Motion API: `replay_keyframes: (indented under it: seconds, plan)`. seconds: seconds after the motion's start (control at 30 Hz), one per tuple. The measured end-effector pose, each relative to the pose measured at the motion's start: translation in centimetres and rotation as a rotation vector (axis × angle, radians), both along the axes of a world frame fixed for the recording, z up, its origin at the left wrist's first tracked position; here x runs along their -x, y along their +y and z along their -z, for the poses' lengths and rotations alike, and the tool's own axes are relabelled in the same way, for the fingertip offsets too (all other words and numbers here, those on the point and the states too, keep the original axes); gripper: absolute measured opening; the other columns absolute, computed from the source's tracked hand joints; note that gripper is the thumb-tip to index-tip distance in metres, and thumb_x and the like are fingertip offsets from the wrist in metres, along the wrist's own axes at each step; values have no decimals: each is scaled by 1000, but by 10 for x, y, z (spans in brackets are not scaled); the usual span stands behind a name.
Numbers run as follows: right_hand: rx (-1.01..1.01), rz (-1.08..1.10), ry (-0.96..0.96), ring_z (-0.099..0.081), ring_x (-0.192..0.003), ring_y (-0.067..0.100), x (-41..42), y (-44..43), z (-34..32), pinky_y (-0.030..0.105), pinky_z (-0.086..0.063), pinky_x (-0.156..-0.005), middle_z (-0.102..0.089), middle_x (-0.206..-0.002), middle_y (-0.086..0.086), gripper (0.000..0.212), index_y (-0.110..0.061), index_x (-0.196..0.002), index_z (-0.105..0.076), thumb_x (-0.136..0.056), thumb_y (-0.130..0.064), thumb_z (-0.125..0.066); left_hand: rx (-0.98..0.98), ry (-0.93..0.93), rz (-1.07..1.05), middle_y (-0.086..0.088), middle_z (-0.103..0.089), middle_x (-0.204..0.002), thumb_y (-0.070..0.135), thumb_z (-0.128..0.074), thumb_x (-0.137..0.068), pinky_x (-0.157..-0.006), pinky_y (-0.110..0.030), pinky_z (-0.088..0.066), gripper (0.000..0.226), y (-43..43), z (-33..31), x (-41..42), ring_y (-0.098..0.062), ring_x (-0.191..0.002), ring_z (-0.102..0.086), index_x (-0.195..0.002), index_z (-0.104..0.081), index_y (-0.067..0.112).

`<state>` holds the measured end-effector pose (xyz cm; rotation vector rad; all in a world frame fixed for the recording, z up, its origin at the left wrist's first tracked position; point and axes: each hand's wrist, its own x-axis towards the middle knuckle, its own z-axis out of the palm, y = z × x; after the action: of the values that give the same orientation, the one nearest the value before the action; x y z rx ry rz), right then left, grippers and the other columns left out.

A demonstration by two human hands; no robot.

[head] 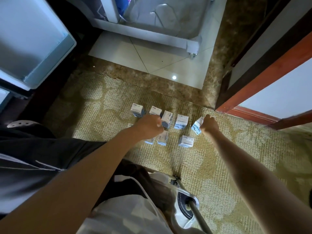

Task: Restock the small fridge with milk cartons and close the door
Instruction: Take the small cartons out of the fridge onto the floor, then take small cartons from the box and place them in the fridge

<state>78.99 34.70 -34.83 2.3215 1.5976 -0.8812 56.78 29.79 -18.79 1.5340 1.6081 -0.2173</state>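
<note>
Left hand [148, 126] is closing its fingers round a small white-and-blue cardboard milk carton [166, 121] at frame centre. Right hand [209, 126] is gripping a tilted milk carton [196, 127] at its 3 o'clock. The remaining cartons [181, 121] are standing on the beige woven carpet [236, 166], and the white small fridge [33, 48] is sitting at 10 o'clock.

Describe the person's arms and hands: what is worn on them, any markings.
Both forearms are bare. The left hand and right hand wear no gloves; no watch, ring or bracelet shows. Dark fabric with thin pale stripes lies beside the left arm, perhaps a sleeve.
</note>
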Motion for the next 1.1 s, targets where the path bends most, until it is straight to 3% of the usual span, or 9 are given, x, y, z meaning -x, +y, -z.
replay_keyframes:
  seconds: [0.1,0.2,0.27,0.33,0.43,0.57,0.9,1.0,1.1]
  plan:
    - [-93,-205,-88,-41,-128,36,27,18,-23,50,-37,-106,-33,-146,23,59,-7,-143,-24,-89,0,-48,-75,-2,-80,-12,-59,-122,18,-49,-93,-83,-29,-44,30,7,-13,16,-24,-106,-57,-118,-56,3]
    - [-229,-379,79,-60,-100,30,70,40,-59,35,-54,-72,-54,-123,21,48,-5,-131,-44,-85,8,-49,-187,-22,-217,-14,-62,-102,14,-49,-93,-67,-24,-46,22,13,-28,39,-21,-86,-56,-105,-61,0]
    - [-242,-439,186,-61,-79,25,109,54,-91,24,-43,-57,-61,-97,15,20,-2,-107,-59,-89,0,-49,-275,-28,-346,-12,-61,-103,14,-50,-93,-63,-18,-43,24,17,-39,57,-21,-86,-57,-110,-60,0]
    - [-308,-500,251,-58,-78,21,156,64,-125,24,-41,-66,-63,-95,12,15,-6,-99,-61,-93,-13,-50,-362,-6,-447,-12,-61,-115,15,-51,-93,-71,-23,-47,28,18,-55,78,-22,-97,-60,-118,-58,5]
    - [-425,-614,374,-59,-91,22,232,64,-177,27,-44,-74,-65,-106,11,22,-5,-109,-60,-92,-14,-47,-465,64,-554,-10,-59,-124,18,-50,-94,-87,-29,-48,31,13,-82,117,-25,-111,-59,-122,-57,9]
    - [-574,-819,476,-58,-103,33,328,40,-242,34,-46,-84,-64,-109,16,23,-3,-106,-61,-89,-11,-47,-628,181,-758,-10,-62,-119,19,-49,-92,-87,-30,-46,28,-11,-127,181,-28,-110,-59,-114,-62,9]
    - [-626,-1264,811,-57,-103,34,507,-112,-333,32,-43,-79,-65,-109,16,26,-2,-104,-63,-90,-8,-42,-916,495,-1416,-18,-66,-111,15,-48,-88,-86,-34,-46,27,-175,-201,316,-38,-105,-58,-108,-64,7]
    - [-558,-1415,872,-57,-98,35,542,-177,-335,34,-43,-78,-67,-101,17,24,-2,-96,-63,-88,-5,-40,-924,577,-1627,-20,-66,-110,15,-48,-87,-85,-36,-47,28,-250,-192,331,-41,-103,-59,-108,-65,7]
    - [-461,-1592,901,-58,-88,36,560,-249,-323,32,-39,-65,-66,-91,18,16,-5,-79,-56,-87,-5,-42,-830,637,-1830,-24,-66,-104,10,-45,-87,-79,-36,-46,24,-319,-170,328,-43,-99,-60,-97,-65,1]
